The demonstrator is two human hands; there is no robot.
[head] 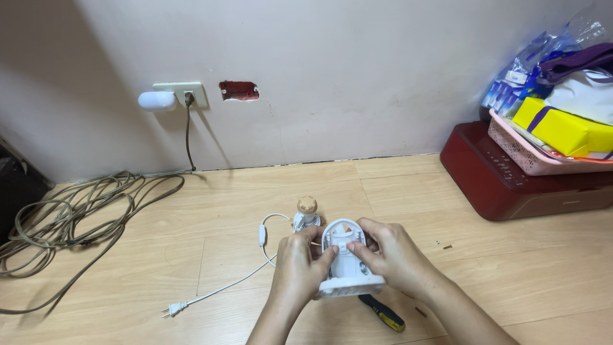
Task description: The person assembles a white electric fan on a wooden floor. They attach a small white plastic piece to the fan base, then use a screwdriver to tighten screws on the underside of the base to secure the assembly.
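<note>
Both of your hands are on a white plastic housing, held just above the wooden floor in the lower middle of the view. Your left hand clasps its left side, with the thumb pressed onto the face of the part. Your right hand clasps the right side, fingers curled over the upper edge and thumb on the face beside the left thumb. Both grips are closed on the housing; neither hand is spread.

The housing is rounded at the top and ends in a wider ribbed rim at the bottom, nearest you. Its open inner side faces the camera.

Just behind the housing stands a small white motor unit with a tan knob on top. A white power cord runs from it through an inline switch to a two-pin plug lying on the floor to the left, unplugged.

A screwdriver with a black and yellow handle lies on the floor directly below the housing. Small screws lie on the floor to the right, well apart from your hands.

At the far left lies a coil of grey cable. A wall socket holds a dark lead. At the right stands a dark red case carrying a pink basket.
</note>
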